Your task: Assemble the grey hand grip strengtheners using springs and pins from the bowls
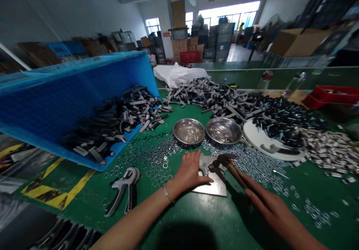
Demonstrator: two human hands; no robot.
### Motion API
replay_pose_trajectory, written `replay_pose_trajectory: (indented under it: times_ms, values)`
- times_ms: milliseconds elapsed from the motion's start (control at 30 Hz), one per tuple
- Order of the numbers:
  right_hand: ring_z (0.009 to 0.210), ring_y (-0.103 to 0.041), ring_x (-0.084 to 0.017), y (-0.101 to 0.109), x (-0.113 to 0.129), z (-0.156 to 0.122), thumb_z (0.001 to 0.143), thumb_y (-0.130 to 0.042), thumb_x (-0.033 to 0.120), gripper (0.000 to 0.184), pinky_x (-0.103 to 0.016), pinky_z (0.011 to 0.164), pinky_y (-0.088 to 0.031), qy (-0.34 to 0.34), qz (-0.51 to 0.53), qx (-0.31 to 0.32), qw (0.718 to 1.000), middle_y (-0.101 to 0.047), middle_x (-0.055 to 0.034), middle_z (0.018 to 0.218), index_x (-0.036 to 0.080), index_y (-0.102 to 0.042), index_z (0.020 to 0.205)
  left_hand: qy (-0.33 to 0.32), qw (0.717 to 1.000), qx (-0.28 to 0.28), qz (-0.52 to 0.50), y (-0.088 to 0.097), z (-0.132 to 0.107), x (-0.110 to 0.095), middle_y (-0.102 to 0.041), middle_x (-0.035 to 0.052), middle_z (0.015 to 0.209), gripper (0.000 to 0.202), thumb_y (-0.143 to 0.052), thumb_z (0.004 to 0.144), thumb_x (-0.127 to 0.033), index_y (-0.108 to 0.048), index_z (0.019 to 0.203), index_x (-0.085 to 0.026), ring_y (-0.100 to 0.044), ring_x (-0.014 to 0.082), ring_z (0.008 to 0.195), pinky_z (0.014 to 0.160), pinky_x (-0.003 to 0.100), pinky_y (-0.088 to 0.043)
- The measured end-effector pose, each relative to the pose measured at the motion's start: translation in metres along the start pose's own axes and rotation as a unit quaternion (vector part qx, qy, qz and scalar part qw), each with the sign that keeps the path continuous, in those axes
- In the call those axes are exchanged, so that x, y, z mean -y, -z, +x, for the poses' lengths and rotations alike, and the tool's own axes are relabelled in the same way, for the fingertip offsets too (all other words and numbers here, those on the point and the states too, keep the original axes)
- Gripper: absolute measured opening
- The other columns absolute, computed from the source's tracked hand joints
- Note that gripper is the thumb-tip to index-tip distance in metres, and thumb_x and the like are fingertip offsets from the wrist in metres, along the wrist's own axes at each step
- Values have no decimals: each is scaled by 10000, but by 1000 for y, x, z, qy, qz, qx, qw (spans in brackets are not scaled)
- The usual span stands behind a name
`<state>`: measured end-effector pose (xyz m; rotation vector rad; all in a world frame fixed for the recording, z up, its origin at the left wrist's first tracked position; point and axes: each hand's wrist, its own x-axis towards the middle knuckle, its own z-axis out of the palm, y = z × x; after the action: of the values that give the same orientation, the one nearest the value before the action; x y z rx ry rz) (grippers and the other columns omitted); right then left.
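Note:
My right hand (pixel 262 197) is closed round the wooden handle of a hammer (pixel 236 173). The hammer's head is over a flat metal plate (pixel 215 190) on the green bench. At the plate's left side, my left hand (pixel 189 171) curls its fingers and thumb about a small grey piece (pixel 204 169), probably a handle part, and steadies it there. My hand covers much of that piece. Left of my forearm lies an assembled hand grip exerciser (pixel 125 188) with grey and black handles and a spring.
Two metal bowls (pixel 189 120) (pixel 223 120) of small parts stand behind the plate. Loose rings and nuts (pixel 262 171) surround them. A blue crate (pixel 81 82) of grey-black handles tilts at left. More handles (pixel 207 93), a white plate (pixel 255 138) and metal sleeves (pixel 331 147) lie beyond.

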<state>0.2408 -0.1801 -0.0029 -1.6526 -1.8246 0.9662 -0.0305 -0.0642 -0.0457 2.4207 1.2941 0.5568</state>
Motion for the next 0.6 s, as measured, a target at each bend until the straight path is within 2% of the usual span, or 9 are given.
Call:
replay_pose_trajectory:
  times_ms: [67, 167, 267, 333, 400, 433, 500, 533, 600]
  values:
    - [1413, -419, -291, 1, 14, 7, 1013, -413, 414, 543, -519, 1153, -339, 65, -35, -19, 997, -410, -33, 1571, 346, -329, 1545, 19, 999, 17, -26, -3, -6, 0, -503, 211, 1379, 1140, -815, 679, -531, -176, 1532, -127, -455, 409, 1281, 1073, 601, -317]
    - [1333, -524, -293, -9, 22, 18, 1016, -393, 366, 550, -508, 1086, -429, 100, -70, 14, 992, -466, -40, 1534, 368, -292, 1557, 28, 997, 44, -56, -7, -8, 2, -512, 209, 1389, 1129, -799, 719, -440, -103, 1552, -131, -442, 410, 1320, 1100, 592, -304]
    - [1137, -676, -293, -18, 6, 26, 1012, -379, 417, 547, -458, 941, -545, 40, -61, 46, 996, -604, -76, 1410, 341, -326, 1550, 31, 996, 54, -70, -9, -8, 5, -546, 201, 1346, 1120, -803, 710, -423, -127, 1551, -127, -436, 419, 1329, 1104, 594, -304]
    - [973, -735, -286, -19, -11, 28, 1013, -353, 456, 562, -420, 817, -590, -12, -38, 17, 999, -716, -95, 1236, 295, -337, 1551, 30, 995, 49, -81, -11, -12, 4, -570, 191, 1310, 1092, -798, 718, -404, -147, 1550, -130, -435, 413, 1334, 1105, 596, -302]
    - [867, -740, -293, -18, -24, 30, 1002, -360, 461, 558, -422, 742, -595, -14, -71, -28, 997, -758, -105, 1079, 271, -396, 1525, 37, 994, 47, -90, -11, -17, 0, -575, 198, 1296, 1100, -808, 712, -409, -156, 1549, -117, -426, 414, 1340, 1106, 601, -298]
    - [890, -727, -309, -19, -27, 32, 992, -376, 451, 544, -452, 768, -586, 10, -112, -58, 992, -746, -123, 1084, 264, -444, 1498, 42, 993, 52, -94, -10, -19, -2, -576, 204, 1292, 1128, -818, 700, -437, -152, 1551, -111, -430, 417, 1334, 1107, 610, -291]
    - [1053, -666, -345, -27, -26, 39, 968, -429, 419, 491, -523, 900, -532, 90, -194, -112, 970, -674, -169, 1232, 242, -555, 1407, 47, 992, 62, -101, 0, -17, -5, -576, 206, 1289, 1178, -815, 680, -538, -148, 1555, -118, -465, 415, 1293, 1095, 618, -306]
    - [1138, -622, -351, -34, -22, 44, 963, -451, 399, 460, -541, 964, -495, 128, -217, -122, 960, -630, -176, 1303, 233, -584, 1371, 42, 992, 56, -101, 9, -11, -4, -576, 201, 1291, 1161, -789, 694, -587, -160, 1555, -128, -486, 401, 1266, 1085, 604, -329]
    - [1220, -576, -327, -52, -11, 54, 961, -489, 354, 428, -516, 1027, -466, 174, -226, -104, 953, -599, -165, 1341, 218, -576, 1357, 20, 996, 21, -82, 34, 9, 6, -584, 183, 1286, 996, -698, 788, -607, -237, 1536, -137, -518, 350, 1222, 1070, 538, -378]
